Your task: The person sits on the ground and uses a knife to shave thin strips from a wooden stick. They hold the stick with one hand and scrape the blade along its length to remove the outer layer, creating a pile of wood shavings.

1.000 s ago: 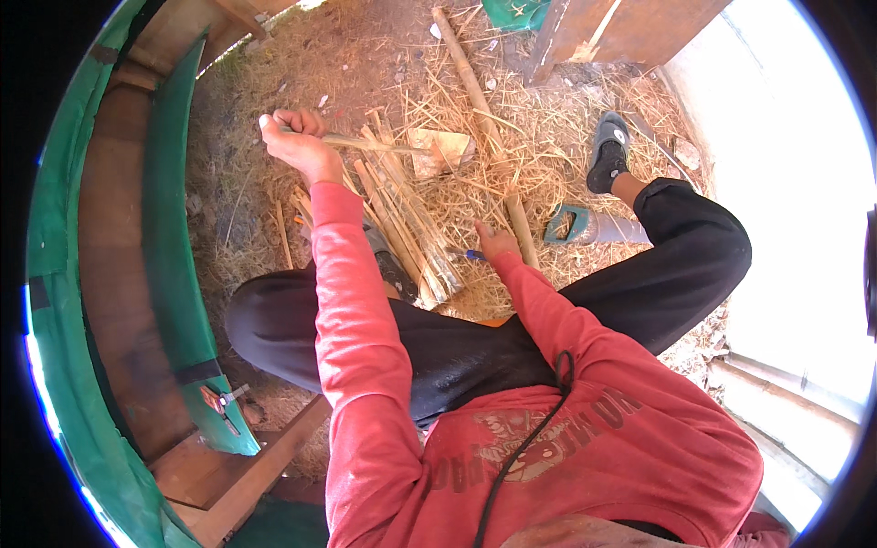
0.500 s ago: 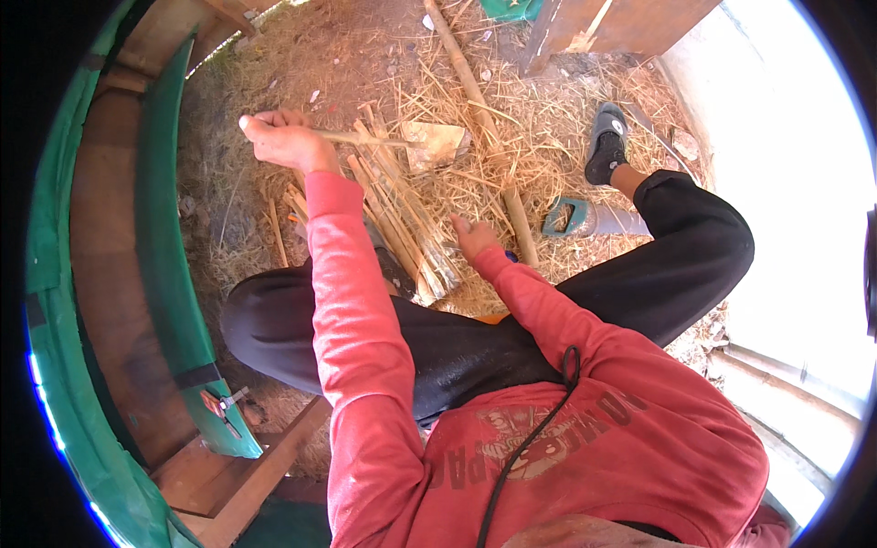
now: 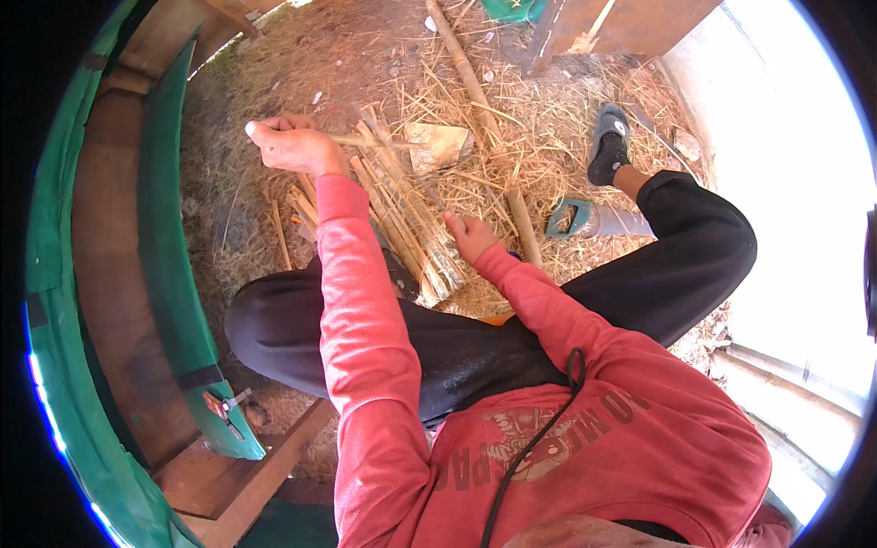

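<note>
My left hand [image 3: 297,148] is closed around one end of a thin bamboo strip [image 3: 375,142], which points right toward a pale wooden block [image 3: 440,146] on the ground. My right hand [image 3: 470,236], lower and nearer my lap, is closed on a thin grey blade-like tool [image 3: 431,194]; its handle is hidden in the fist, so its exact kind is unclear. Between and below the hands lies a pile of split bamboo strips [image 3: 402,224], reaching almost to my crossed leg.
A handsaw [image 3: 568,219] with a teal handle lies right, partly behind my leg. A long bamboo pole [image 3: 470,82] runs across straw-littered ground [image 3: 356,64]. Green sheeting and a green panel [image 3: 169,247] stand left, with a small orange-and-metal tool [image 3: 227,406]. A wooden board [image 3: 621,27] stands at the far right.
My left hand has shifted slightly right and down with the bamboo strip. My right hand has turned a little leftward, and the grey blade-like tool now shows beyond it.
</note>
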Motion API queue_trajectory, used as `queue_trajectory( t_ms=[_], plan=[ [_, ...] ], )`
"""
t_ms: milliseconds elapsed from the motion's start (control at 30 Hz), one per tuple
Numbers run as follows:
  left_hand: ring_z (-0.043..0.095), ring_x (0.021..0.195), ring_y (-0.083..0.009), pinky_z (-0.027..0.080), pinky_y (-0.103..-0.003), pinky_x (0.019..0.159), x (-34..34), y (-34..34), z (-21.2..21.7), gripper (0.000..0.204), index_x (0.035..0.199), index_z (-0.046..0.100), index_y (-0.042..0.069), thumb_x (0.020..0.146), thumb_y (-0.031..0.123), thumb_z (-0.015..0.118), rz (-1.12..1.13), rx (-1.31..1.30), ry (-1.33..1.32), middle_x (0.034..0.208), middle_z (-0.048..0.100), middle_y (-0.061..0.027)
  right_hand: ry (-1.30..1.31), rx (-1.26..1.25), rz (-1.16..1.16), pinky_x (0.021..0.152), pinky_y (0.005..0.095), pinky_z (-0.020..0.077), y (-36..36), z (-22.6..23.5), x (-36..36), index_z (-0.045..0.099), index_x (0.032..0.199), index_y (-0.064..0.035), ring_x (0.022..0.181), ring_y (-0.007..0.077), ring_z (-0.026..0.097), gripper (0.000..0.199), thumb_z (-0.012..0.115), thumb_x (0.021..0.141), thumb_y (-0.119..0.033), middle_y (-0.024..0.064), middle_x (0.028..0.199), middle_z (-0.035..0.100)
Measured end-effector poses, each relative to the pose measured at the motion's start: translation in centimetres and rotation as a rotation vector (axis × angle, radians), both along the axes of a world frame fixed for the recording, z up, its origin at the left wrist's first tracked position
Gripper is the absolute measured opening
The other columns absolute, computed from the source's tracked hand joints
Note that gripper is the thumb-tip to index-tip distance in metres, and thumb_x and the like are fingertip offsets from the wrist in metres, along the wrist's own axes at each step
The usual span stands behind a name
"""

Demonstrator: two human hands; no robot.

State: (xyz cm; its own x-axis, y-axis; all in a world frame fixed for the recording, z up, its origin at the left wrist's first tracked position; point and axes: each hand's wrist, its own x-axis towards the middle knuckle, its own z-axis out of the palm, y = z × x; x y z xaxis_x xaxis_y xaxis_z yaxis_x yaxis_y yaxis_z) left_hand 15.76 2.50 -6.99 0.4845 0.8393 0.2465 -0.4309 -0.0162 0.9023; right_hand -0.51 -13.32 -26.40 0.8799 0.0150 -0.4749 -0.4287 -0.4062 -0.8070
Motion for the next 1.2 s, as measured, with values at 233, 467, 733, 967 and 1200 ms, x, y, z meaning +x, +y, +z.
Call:
queue_trajectory(
  t_ms=[233,467,733,967,1200],
  plan=[
    [0.027,0.045,-0.0124,0.023,-0.030,0.044,-0.2,0.7,-0.8,0.049,0.060,0.027,0.011,0.099,0.039,0.035,-0.094,-0.030,-0.081,0.051,0.029,0.0000,0.316,-0.289,-0.108,0.101,0.0442,0.0411,-3.2,-5.7,-1.0,0.062,0.120,0.0014,0.116,0.0413,0.055,0.076,0.040,0.090,-0.065,0.0296,0.123,0.058],
    [0.024,0.042,-0.0129,0.020,-0.032,0.044,-0.3,4.4,5.2,0.047,0.060,0.027,0.016,0.093,0.046,0.038,-0.170,-0.129,-0.095,0.050,0.021,0.0010,0.278,-0.591,0.028,0.101,0.0447,0.0426,-3.7,-7.7,-0.6,0.054,0.130,-0.0012,0.116,0.0370,0.057,0.078,0.045,0.088,-0.066,0.0248,0.121,0.061],
    [0.021,0.041,-0.0104,0.020,-0.027,0.045,-5.7,12.6,17.1,0.040,0.062,0.031,0.015,0.086,0.043,0.045,-0.827,-0.219,-0.409,0.049,0.023,0.0017,-0.122,1.159,-0.377,0.079,0.0432,0.0550,-0.8,10.0,7.4,0.039,0.136,-0.0076,0.096,0.0329,0.066,0.081,0.037,0.090,-0.074,0.0241,0.116,0.060],
    [0.049,0.063,-0.0184,0.037,-0.034,0.067,-5.1,15.8,14.1,0.028,0.069,0.037,0.011,0.085,0.030,0.049,-1.139,-0.495,-0.619,0.063,0.039,-0.0027,-0.601,1.195,-0.180,0.052,0.0343,0.0536,-6.7,23.4,8.4,0.049,0.120,-0.0035,0.065,0.0251,0.067,0.039,0.050,0.101,-0.037,0.0176,0.096,0.066],
    [0.058,0.090,-0.0109,0.045,-0.025,0.083,-3.9,10.6,12.0,0.021,0.108,0.064,0.006,0.088,0.011,0.069,-0.322,0.668,0.285,0.097,0.066,-0.0031,-0.786,0.908,-0.120,0.049,0.0281,0.0538,-13.4,29.6,13.0,0.049,0.116,-0.0028,0.061,0.0171,0.064,0.026,0.047,0.103,-0.025,0.0108,0.091,0.062]
  ],
)
